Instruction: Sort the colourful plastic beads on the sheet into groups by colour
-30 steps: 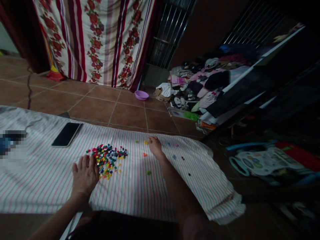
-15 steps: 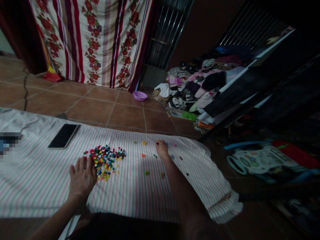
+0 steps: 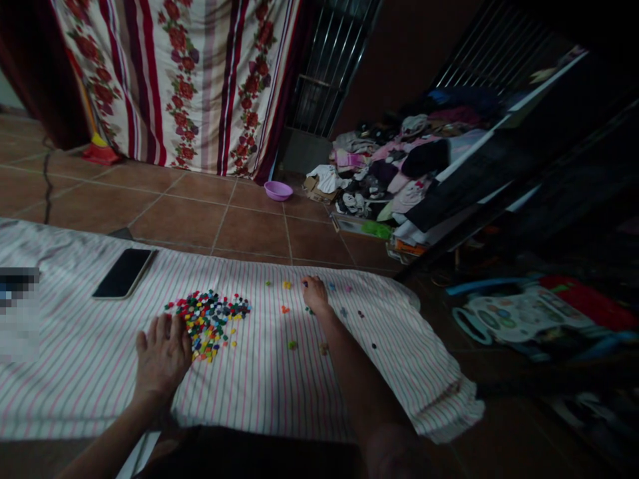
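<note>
My left hand (image 3: 164,356) lies flat on the striped cloth, fingers spread, its fingertips at the left edge of a pile of small multicoloured pieces (image 3: 212,322). At the far side of the cloth, my right hand (image 3: 315,294) has its fingers pinched together. A tiny dark blue piece (image 3: 305,284) shows at its fingertips. Around that hand sit small colour groups: yellow pieces (image 3: 287,285), orange pieces (image 3: 285,309), dark green pieces (image 3: 309,310), light blue pieces (image 3: 332,287) and pink pieces (image 3: 349,288). Nearer me are lime green pieces (image 3: 292,344) and brown pieces (image 3: 324,348).
A phone (image 3: 124,273) lies on the striped cloth (image 3: 239,406), left of the pile. Beyond it, a purple basin (image 3: 278,191) stands on the tiled floor. Heaped clothes (image 3: 384,166) and a baby walker (image 3: 529,313) are to the right.
My right hand has shifted slightly left, toward the yellow pieces, with the dark piece still at its fingertips. My left hand stays beside the pile.
</note>
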Action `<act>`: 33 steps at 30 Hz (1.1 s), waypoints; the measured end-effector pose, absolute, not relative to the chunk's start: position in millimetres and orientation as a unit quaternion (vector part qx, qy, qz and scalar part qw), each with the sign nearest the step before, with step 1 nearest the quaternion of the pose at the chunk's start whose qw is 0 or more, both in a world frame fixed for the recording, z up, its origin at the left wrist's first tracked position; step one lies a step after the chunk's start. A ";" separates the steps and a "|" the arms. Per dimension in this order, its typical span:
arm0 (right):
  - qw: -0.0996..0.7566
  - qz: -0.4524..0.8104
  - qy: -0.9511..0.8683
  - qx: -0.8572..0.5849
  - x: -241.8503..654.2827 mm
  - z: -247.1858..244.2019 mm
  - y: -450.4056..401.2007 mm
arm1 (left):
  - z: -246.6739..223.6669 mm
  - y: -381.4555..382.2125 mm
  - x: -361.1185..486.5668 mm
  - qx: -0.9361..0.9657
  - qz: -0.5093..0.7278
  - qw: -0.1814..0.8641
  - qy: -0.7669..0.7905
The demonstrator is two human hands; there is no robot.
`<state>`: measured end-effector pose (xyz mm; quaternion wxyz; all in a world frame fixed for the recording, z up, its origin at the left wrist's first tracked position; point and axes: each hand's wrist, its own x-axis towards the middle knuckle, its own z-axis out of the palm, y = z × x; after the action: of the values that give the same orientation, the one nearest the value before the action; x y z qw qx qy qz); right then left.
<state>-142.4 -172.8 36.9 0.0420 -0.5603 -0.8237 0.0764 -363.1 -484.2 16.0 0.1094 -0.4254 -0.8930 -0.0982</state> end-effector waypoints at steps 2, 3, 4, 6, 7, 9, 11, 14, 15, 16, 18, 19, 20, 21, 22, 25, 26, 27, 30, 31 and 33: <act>0.044 0.074 -0.825 -0.558 -141.8 34.9 -172.8 | 17.5 -484.1 -362.7 -0.424 -0.099 0.105 -0.894; 0.046 0.075 -0.826 -0.557 -141.4 34.2 -172.8 | 18.4 -484.1 -362.6 -0.424 -0.098 0.102 -0.894; 0.048 0.076 -0.826 -0.556 -140.9 33.8 -172.8 | 19.5 -484.1 -362.5 -0.424 -0.095 0.099 -0.895; 0.054 0.081 -0.829 -0.551 -138.5 34.2 -172.5 | 21.7 -484.3 -362.2 -0.424 -0.089 0.093 -0.897; 0.059 0.082 -0.830 -0.549 -136.3 34.9 -171.9 | 22.8 -484.4 -362.0 -0.425 -0.086 0.090 -0.897; 0.073 0.078 -0.828 -0.550 -129.4 37.1 -169.8 | 24.3 -484.7 -361.6 -0.428 -0.081 0.088 -0.896; 0.089 0.063 -0.814 -0.570 -119.3 39.2 -165.9 | 24.8 -484.9 -361.2 -0.431 -0.079 0.090 -0.895; 0.093 0.032 -0.783 -0.614 -101.4 40.7 -156.8 | 23.5 -484.8 -361.2 -0.428 -0.082 0.093 -0.895; 0.087 0.026 -0.777 -0.623 -95.9 40.6 -153.2 | 22.7 -484.8 -361.3 -0.428 -0.084 0.092 -0.895; 0.078 0.024 -0.774 -0.628 -91.0 40.3 -149.6 | 21.9 -484.7 -361.4 -0.428 -0.086 0.091 -0.895; 0.059 0.027 -0.772 -0.632 -84.1 39.3 -142.8 | 20.4 -484.6 -361.7 -0.427 -0.085 0.092 -0.896; 0.053 0.030 -0.774 -0.631 -82.2 38.5 -139.8 | 20.0 -484.6 -361.7 -0.426 -0.083 0.093 -0.896; 0.049 0.033 -0.775 -0.629 -81.3 37.6 -137.3 | 19.7 -484.6 -361.8 -0.426 -0.079 0.094 -0.896; 0.048 0.035 -0.776 -0.628 -81.3 36.6 -135.2 | 19.6 -484.5 -361.7 -0.426 -0.074 0.095 -0.897; 0.048 0.035 -0.777 -0.626 -82.1 35.4 -133.7 | 19.7 -484.5 -361.7 -0.427 -0.069 0.094 -0.897; 0.051 0.039 -0.785 -0.616 -87.3 31.0 -132.1 | 20.3 -484.5 -361.6 -0.428 -0.059 0.093 -0.897; 0.053 0.040 -0.789 -0.611 -89.3 29.5 -132.4 | 20.5 -484.5 -361.7 -0.428 -0.056 0.094 -0.897; 0.054 0.042 -0.793 -0.606 -91.2 28.2 -133.0 | 20.5 -484.5 -361.8 -0.430 -0.054 0.095 -0.896; 0.058 0.045 -0.799 -0.597 -94.8 25.8 -135.8 | 20.1 -484.8 -362.3 -0.435 -0.051 0.098 -0.894; 0.059 0.045 -0.800 -0.596 -95.2 25.7 -136.7 | 19.7 -484.9 -362.5 -0.435 -0.054 0.100 -0.893; 0.064 0.046 -0.801 -0.594 -94.7 26.6 -138.2 | 18.6 -485.1 -363.0 -0.433 -0.062 0.103 -0.893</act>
<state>-94.7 -138.2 26.6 0.0637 -0.5940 -0.8006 0.0460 -363.0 -485.1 18.6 0.1030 -0.4328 -0.8934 -0.0625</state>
